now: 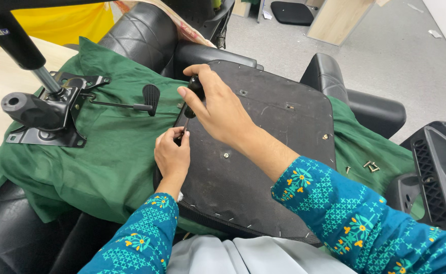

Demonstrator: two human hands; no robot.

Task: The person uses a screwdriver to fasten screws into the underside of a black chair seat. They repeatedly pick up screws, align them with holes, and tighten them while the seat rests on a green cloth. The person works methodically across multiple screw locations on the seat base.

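Right hand (222,109) clamped on screwdriver (191,99), left hand (172,152) pinching shaft (tip hidden), seat base (268,152).

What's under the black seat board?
A green cloth lies under the seat board, over black armchairs. What is right beneath the board's middle is covered.

head view | worn on head | faces steeply down and forward | close over the hands (202,132) | single view
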